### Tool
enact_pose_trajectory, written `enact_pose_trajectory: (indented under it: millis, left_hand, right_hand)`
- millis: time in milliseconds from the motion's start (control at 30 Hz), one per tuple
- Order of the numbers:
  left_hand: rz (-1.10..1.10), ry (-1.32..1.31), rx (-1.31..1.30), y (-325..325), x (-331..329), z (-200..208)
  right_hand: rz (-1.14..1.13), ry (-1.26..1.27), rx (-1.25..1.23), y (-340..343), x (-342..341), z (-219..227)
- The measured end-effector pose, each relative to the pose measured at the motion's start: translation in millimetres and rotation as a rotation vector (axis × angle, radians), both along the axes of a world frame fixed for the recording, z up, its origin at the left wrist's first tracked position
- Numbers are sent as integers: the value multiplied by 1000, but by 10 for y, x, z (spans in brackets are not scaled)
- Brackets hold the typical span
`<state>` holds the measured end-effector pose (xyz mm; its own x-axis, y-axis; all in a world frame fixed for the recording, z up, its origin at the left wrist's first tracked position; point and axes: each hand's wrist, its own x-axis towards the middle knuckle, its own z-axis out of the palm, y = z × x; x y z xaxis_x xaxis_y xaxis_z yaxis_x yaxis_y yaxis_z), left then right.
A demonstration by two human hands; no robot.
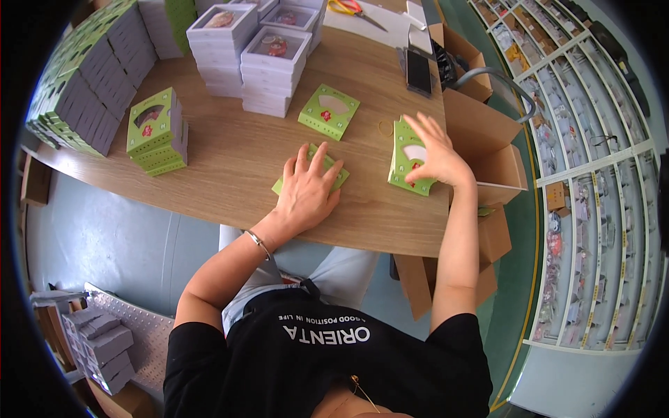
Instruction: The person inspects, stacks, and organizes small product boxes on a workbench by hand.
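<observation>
My left hand (305, 189) lies flat with fingers spread on a green card sleeve (339, 173), which is mostly hidden under the palm. My right hand (437, 159) is at a low stack of green flat sleeves (400, 155) by the table's right edge, its fingers apart and the thumb over the stack. I cannot tell whether its fingertips touch the top sleeve. Just beyond my left hand another green sleeve (313, 118), with a fan-shaped cutout and a red flower print, rests on the table.
White boxes with clear windows (268, 76) are stacked at the back. A small pile of green-sleeved boxes (157, 150) stands left, before a long row of them (90, 90). Scissors (362, 14), a phone (418, 72) and a rubber band (385, 127) lie around. Cardboard boxes (481, 132) flank the table's right edge.
</observation>
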<state>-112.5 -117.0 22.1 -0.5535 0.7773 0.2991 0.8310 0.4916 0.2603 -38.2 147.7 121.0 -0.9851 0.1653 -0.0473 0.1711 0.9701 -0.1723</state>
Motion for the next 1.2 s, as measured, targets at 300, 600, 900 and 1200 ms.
enact_pose_trajectory:
  millis: [300, 600, 900, 1200]
  left_hand:
    - [164, 163, 172, 576, -828, 370]
    - [129, -691, 746, -166, 13, 261]
    - [192, -1221, 900, -499, 119, -120]
    - [421, -402, 490, -429, 123, 140]
  right_hand:
    - [105, 241, -53, -251, 134, 29]
    - [147, 296, -220, -1281, 210, -383]
    - [183, 432, -530, -1644, 57, -751]
    - [-266, 448, -908, -1634, -133, -1102]
